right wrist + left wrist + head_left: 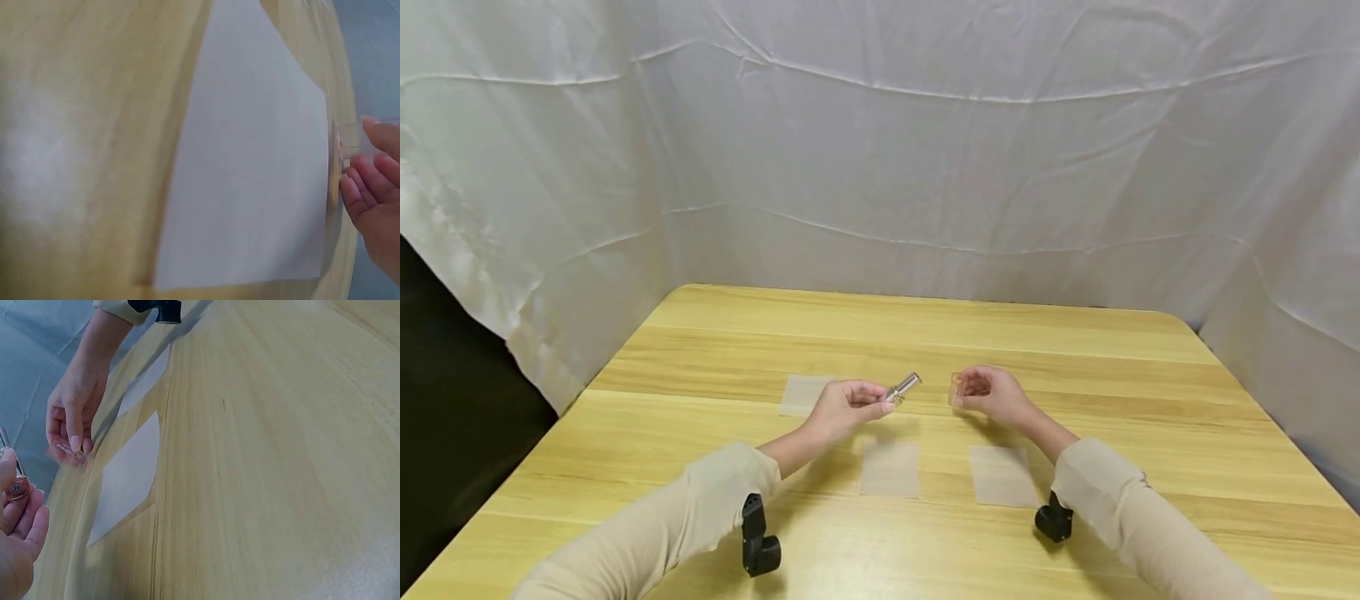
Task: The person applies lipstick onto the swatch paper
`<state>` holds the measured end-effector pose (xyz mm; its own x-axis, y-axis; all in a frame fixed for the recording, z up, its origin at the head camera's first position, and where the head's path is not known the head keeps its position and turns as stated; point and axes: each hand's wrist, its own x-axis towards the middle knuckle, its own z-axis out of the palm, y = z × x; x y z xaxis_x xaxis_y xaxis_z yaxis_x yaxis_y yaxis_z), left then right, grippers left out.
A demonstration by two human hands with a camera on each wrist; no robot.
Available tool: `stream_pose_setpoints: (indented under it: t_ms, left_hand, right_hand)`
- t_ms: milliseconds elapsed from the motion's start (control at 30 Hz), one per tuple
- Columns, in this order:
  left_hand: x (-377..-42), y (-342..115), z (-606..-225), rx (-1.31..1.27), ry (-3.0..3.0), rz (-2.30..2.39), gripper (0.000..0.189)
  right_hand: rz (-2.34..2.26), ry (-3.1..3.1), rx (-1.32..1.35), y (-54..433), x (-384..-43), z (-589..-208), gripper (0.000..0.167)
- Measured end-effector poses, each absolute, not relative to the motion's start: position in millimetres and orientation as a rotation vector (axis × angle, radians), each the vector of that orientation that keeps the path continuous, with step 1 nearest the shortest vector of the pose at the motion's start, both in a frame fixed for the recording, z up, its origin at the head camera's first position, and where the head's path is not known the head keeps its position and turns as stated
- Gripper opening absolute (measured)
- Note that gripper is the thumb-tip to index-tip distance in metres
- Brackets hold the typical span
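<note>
In the head view my left hand [842, 412] pinches a slim silver lipstick tube [907, 384] between thumb and fingers, its shiny end tilted up and to the right. The left wrist view shows the round, reddish end of the lipstick tube [19, 488] with a small emblem. To the right, apart from it, my right hand [1002, 396] grips a clear boxy cap [956, 390] above the table. Faint lettering shows on the clear cap [67, 452] in the left wrist view. The right wrist view shows the clear cap [350, 139] partly covered by the fingers.
Under and around the hands is a wood-grain table [730, 333]. Three thin whitish sheets lie on it: a left sheet [803, 394], a middle sheet [890, 469] and a right sheet [1002, 476]. White cloth [880, 167] hangs behind and at both sides.
</note>
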<state>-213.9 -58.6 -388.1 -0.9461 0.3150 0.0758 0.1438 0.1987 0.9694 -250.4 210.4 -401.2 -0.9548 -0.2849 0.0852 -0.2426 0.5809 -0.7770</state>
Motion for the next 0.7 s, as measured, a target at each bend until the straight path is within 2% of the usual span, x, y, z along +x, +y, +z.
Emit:
stream_pose_setpoints:
  t_ms: [300, 500, 700]
  left_hand:
    - [-212.6, -58.1, -387.6, 0.334, 2.339, 1.808, 0.025]
    - [-212.2, -56.3, -387.0, 0.289, 2.333, 1.828, 0.023]
    - [-213.0, -51.9, -385.6, 0.254, 2.304, 1.858, 0.022]
  right_hand:
    - [-1.447, 2.81, -0.296, 208.3, -232.6, -388.8, 0.048]
    - [-1.614, 2.872, -0.162, 201.8, -223.9, -372.7, 0.045]
    - [-1.754, 2.851, -0.167, 193.9, -218.3, -359.8, 0.04]
